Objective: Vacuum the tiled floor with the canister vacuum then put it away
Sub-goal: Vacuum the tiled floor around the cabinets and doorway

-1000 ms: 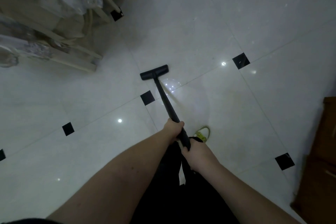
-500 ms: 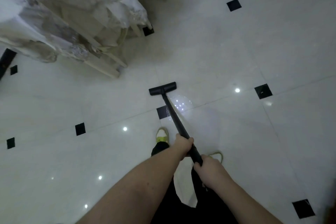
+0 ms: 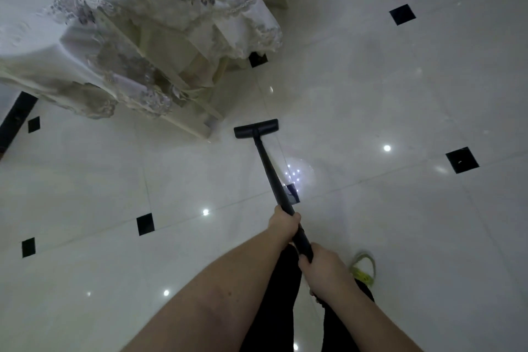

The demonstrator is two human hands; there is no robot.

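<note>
Clearly both hands are closed round the long black rigid vacuum wand [image 3: 275, 180]: left hand [image 3: 285, 224] higher up the tube, right hand [image 3: 324, 268] nearer the body. Its long axis runs away from the person, ending in the flat black T-shaped floor nozzle [image 3: 256, 128], which rests on the glossy white tiled floor [image 3: 371, 108] just beside the lace-draped bench [image 3: 137, 46]. It looks stiff and light (canister unseen), best gripped mid-tube.

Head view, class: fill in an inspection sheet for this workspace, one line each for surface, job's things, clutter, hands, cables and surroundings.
Surface: glossy white tiled floor with small black inset squares, light spots reflected.
Job's things: black vacuum wand; floor head flat on tile; canister not in view.
Clutter: nothing seen.
Hands: left hand grips the wand ahead of right hand.
Cables: nothing seen.
Surroundings: table with lace cloth beside the floor head.
</note>
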